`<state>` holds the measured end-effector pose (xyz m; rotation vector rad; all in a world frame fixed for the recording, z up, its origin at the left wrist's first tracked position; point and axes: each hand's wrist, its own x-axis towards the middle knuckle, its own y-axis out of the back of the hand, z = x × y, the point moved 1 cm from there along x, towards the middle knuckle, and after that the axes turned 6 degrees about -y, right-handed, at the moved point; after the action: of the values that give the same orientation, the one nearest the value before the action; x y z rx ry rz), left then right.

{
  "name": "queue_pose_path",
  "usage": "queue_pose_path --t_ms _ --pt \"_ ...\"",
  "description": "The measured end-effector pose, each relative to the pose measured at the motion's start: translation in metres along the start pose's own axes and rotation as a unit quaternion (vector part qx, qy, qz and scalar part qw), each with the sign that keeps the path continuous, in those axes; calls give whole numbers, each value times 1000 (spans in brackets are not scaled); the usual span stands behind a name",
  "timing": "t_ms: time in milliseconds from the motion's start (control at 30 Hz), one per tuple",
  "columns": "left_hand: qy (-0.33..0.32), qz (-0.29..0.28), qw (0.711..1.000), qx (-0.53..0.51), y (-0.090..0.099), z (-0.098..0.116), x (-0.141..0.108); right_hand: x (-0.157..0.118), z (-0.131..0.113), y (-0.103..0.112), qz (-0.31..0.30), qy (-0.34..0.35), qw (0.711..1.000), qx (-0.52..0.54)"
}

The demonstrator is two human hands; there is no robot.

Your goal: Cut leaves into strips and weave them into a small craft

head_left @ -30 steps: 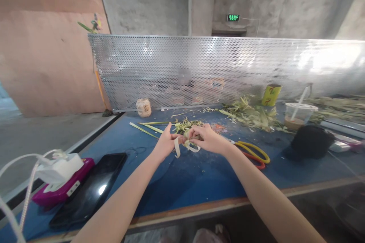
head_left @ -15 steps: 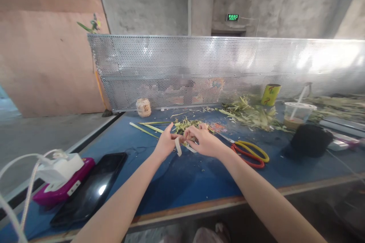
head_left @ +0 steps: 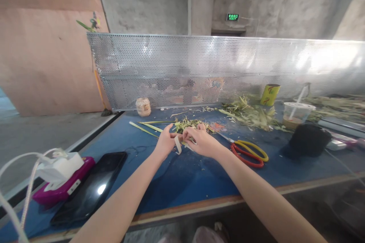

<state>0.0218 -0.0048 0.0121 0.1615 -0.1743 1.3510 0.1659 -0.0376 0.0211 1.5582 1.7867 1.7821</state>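
Note:
My left hand (head_left: 166,142) pinches a pale flat strip (head_left: 178,145), whose loop hangs down beside the fingers. Close against it, my right hand (head_left: 199,139) has its fingertips bent together on the same strip. The spot where the fingertips meet is partly hidden. Behind both hands lies a heap of green plant scraps (head_left: 188,123) on the blue table (head_left: 182,184). Long green stalks (head_left: 144,130) lie to the left of the heap. Scissors with red and yellow handles (head_left: 248,153) rest right of my right hand, blades toward the heap.
At the left are a black tablet (head_left: 92,186) and a purple power strip (head_left: 67,186) with white plugs. A wrapped roll (head_left: 143,106) stands behind. Husks (head_left: 248,114), a yellow-green can (head_left: 270,95), a drink cup (head_left: 298,113) and a black object (head_left: 310,140) are at the right.
The fingers of my right hand have shifted very slightly to the left, and the hanging strip has moved a little. The rest looks the same.

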Motion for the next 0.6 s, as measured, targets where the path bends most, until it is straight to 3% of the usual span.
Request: queue_pose_path --t_ms 267,600 --pt "-39 -16 999 28 2 -4 3 0 0 -5 -2 -22 1000 11" --pt "-86 -41 995 4 2 0 2 0 -3 3 35 7 996 -76"
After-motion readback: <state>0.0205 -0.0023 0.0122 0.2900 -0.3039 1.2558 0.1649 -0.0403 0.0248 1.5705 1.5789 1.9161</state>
